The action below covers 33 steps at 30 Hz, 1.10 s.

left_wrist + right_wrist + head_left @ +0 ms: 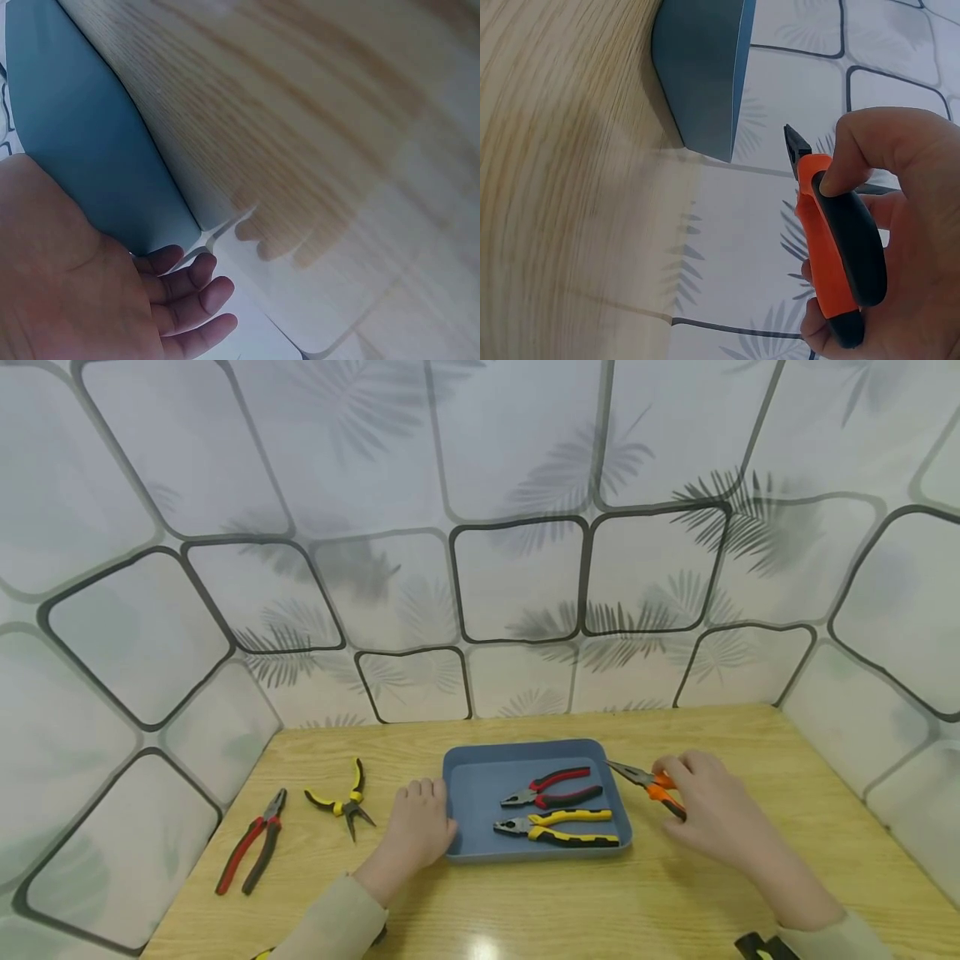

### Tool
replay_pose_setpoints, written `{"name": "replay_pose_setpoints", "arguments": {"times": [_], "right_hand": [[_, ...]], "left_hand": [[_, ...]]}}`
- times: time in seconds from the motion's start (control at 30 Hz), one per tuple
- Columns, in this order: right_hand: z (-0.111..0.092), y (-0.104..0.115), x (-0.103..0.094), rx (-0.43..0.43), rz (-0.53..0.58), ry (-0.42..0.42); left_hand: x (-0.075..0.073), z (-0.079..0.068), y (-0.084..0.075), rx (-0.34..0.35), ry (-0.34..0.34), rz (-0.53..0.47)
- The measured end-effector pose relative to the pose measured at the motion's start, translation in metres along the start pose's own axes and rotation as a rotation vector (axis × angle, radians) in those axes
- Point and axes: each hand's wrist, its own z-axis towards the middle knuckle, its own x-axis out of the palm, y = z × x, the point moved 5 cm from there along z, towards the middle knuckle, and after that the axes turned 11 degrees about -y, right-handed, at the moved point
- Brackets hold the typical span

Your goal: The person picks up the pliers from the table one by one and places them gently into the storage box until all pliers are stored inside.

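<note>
In the head view, my left hand (417, 820) is at the left end of the blue tray (467, 852), with its palm along the wall. The left wrist view shows its fingers (196, 296) loosely bent beside the tray's outer side. My right hand (712, 810) holds long-nose pliers (663, 790) with orange and black handles just beyond the tray's right edge. Their tips point left, near the rim. Inside the tray lie red-and-black pliers (551, 792) and, nearer to me, yellow-and-black pliers (562, 828).
On the wooden table (525, 910), left of the tray, lie small yellow-handled pliers (349, 802) with spread handles. Red-and-black pliers (255, 842) are farther left. A patterned wall covering (517, 581) stands behind and along both sides.
</note>
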Motion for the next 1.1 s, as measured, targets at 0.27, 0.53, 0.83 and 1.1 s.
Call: {"name": "replay_pose_setpoints", "arguments": {"times": [0.27, 0.53, 0.83, 1.1], "right_hand": [[0.004, 0.003, 0.005, -0.029, 0.011, -0.020], [0.010, 0.007, 0.013, -0.032, 0.016, -0.013], [0.013, 0.015, 0.020, -0.091, 0.038, -0.041], [0.020, 0.022, 0.026, -0.106, 0.040, -0.006]], "left_hand": [[0.002, 0.000, 0.000, -0.001, -0.006, -0.004], [0.002, 0.001, 0.000, -0.005, 0.006, -0.001], [0.004, 0.000, 0.000, 0.000, 0.005, -0.001], [0.005, 0.000, 0.001, 0.010, -0.009, 0.010]]}}
